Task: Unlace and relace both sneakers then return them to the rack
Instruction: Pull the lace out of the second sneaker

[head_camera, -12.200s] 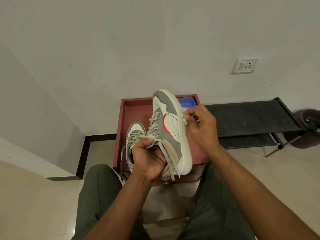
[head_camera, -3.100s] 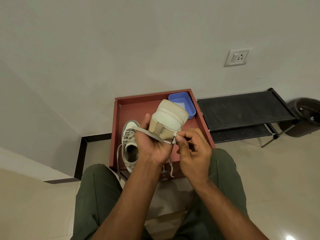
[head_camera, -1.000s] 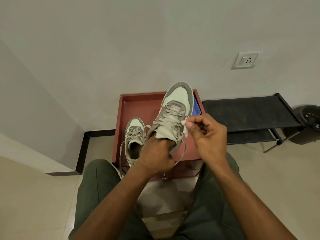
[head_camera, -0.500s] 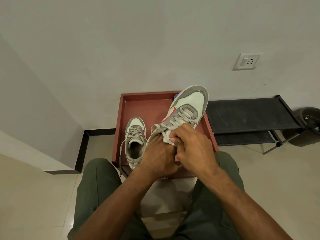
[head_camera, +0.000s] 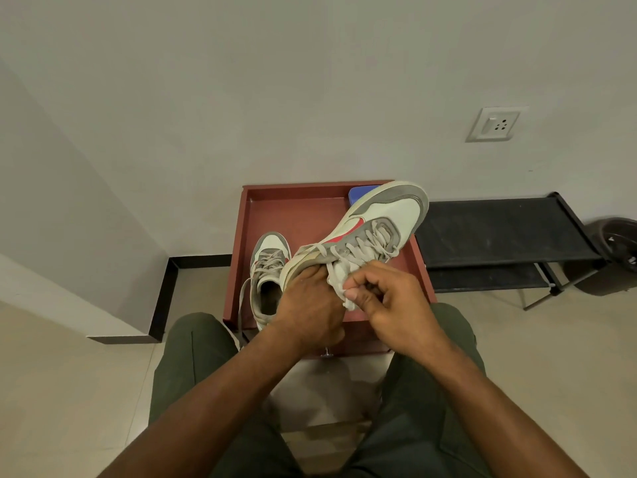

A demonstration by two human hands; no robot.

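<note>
Sneaker (head_camera: 372, 229) gripped at its heel by left hand (head_camera: 310, 305), right hand (head_camera: 389, 298) fingers (head_camera: 358, 298) pinching its lace end (head_camera: 344, 291)

Matt suede-and-leather-look sneaker (head_camera: 375, 222) with woven cloth laces (head_camera: 358, 246); smooth reddish tray (head_camera: 293, 215); glossy tiled floor (head_camera: 551, 357).

red tray-top stand (head_camera: 303, 215) on tiled floor (head_camera: 69, 391), one sneaker (head_camera: 267, 270) and blue tub (head_camera: 358, 194) sitting on it, black rack (head_camera: 499, 229) just beside
</note>
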